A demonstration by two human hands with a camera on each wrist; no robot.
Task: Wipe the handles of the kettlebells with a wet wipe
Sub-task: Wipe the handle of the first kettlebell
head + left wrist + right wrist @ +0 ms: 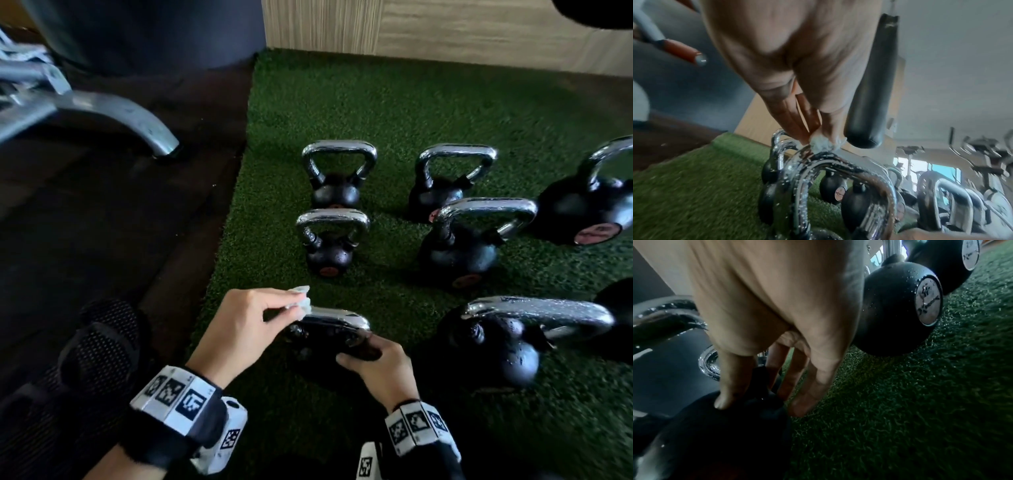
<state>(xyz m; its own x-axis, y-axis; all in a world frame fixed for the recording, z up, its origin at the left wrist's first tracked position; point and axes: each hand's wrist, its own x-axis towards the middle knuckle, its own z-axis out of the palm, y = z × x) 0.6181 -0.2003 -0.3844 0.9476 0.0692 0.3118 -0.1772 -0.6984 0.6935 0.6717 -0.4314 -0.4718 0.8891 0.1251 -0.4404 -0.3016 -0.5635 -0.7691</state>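
Head view is showing the right hand (pixel 376 368) gripping the nearest kettlebell's (pixel 329 346) black body on the turf (pixel 411 102) while the left hand (pixel 246 318) is pinching the wet wipe (pixel 301 298) against its chrome handle (pixel 337 317). Droplets (everywhere) are risking slipping; the tiny wad could be missing spots. Farther kettlebells (pixel 460 246) are waiting.

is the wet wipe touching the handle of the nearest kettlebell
Touching. In the left wrist view the left hand pinches the wet wipe, pressed against the kettlebell handle.
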